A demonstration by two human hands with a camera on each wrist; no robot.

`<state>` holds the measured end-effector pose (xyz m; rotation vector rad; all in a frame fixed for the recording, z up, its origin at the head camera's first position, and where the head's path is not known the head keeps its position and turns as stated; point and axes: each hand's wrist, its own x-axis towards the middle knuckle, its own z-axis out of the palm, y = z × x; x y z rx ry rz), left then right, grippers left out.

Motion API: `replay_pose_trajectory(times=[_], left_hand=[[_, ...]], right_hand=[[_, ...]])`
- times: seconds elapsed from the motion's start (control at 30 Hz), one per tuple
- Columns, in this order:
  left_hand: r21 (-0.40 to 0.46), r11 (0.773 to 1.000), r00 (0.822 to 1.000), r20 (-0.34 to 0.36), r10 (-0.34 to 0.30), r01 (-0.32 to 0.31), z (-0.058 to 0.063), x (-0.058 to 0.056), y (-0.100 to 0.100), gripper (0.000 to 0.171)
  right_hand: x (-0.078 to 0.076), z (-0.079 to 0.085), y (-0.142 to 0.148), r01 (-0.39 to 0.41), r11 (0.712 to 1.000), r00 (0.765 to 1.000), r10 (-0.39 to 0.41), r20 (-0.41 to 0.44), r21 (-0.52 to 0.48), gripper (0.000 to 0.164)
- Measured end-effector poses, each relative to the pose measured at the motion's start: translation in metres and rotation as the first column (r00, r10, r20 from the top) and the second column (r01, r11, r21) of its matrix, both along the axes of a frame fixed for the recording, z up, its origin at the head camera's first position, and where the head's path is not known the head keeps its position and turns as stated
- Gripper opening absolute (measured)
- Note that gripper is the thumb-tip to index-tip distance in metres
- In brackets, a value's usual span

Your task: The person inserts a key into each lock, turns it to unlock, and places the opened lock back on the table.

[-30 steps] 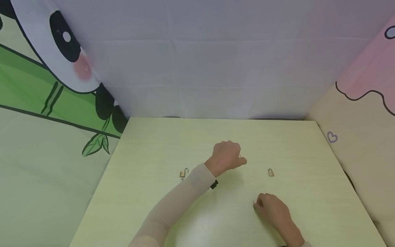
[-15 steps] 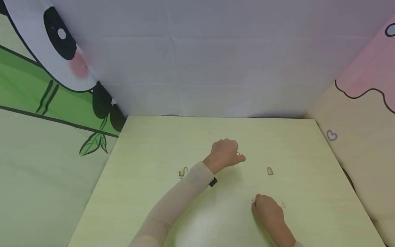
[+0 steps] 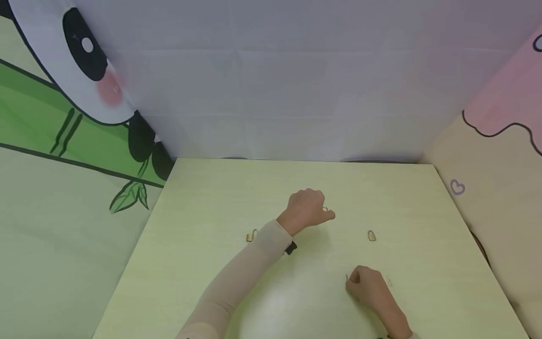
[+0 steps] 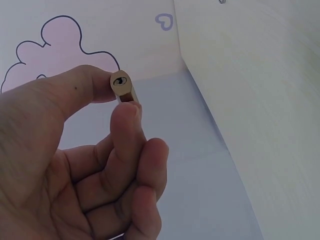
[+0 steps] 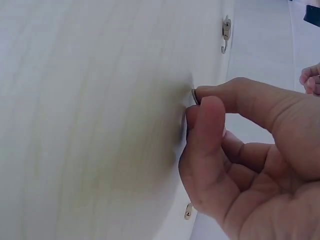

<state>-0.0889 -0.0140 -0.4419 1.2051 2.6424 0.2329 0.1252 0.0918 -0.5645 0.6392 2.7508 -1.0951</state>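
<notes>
My left hand (image 3: 306, 207) is raised above the middle of the table and holds a small brass padlock (image 4: 122, 86) between thumb and index finger. The padlock's keyhole end faces the left wrist camera; the fingers cover much of its body. Lower right in the head view, my right hand (image 3: 367, 286) pinches a thin silvery metal piece (image 5: 194, 96) between thumb and index finger, close over the table. Only a narrow edge of that piece shows, so I cannot tell its kind. Beside the left forearm lies an unlocked brass padlock (image 3: 249, 238), its shackle swung out.
A closed brass padlock (image 3: 371, 236) lies on the table to the right, beyond my right hand. A small, faint silvery item (image 3: 389, 281) lies just right of that hand. The pale wooden table (image 3: 211, 188) meets printed cloth walls (image 3: 271, 94) at its back and sides.
My left hand has drifted slightly left, still holding the padlock. The right hand has shifted a little left, and the faint silvery item beside it has come into view.
</notes>
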Motion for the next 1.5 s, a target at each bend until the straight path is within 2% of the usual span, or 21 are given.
replay_pose_trajectory(times=[0.27,0.43,0.7,1.03,1.2,1.37,1.5], left_hand=[[0.005,1.000,1.000,0.001,0.001,-0.001,0.001,-0.001,-0.002,0.050],[0.002,1.000,1.000,0.010,0.003,-0.003,0.001,-0.002,-0.004,0.051],[0.005,1.000,1.000,0.007,0.004,-0.004,0.003,-0.002,-0.006,0.050],[0.015,1.000,1.000,0.003,0.003,-0.003,0.004,0.000,-0.009,0.050],[0.028,1.000,1.000,-0.003,-0.003,0.003,0.002,-0.001,-0.009,0.050],[0.025,1.000,1.000,0.011,-0.001,0.001,0.002,-0.001,-0.009,0.050],[0.021,1.000,1.000,0.013,-0.001,0.001,0.002,0.000,-0.009,0.049]], right_hand=[[-0.001,0.000,0.000,0.010,0.999,0.999,-0.012,-0.041,-0.047,0.007],[-0.005,0.000,-0.001,0.046,0.985,0.996,-0.058,-0.073,-0.167,0.007],[-0.015,0.005,-0.002,0.028,0.916,0.987,-0.090,-0.136,-0.401,0.010],[-0.034,0.030,-0.007,0.017,0.807,0.961,-0.175,-0.212,-0.591,0.020],[-0.047,0.042,-0.004,-0.002,0.775,0.950,-0.197,-0.244,-0.633,0.023],[-0.059,0.048,-0.001,-0.078,0.755,0.933,-0.175,-0.315,-0.651,0.020],[-0.065,0.051,0.002,-0.108,0.748,0.924,-0.168,-0.344,-0.655,0.016]])
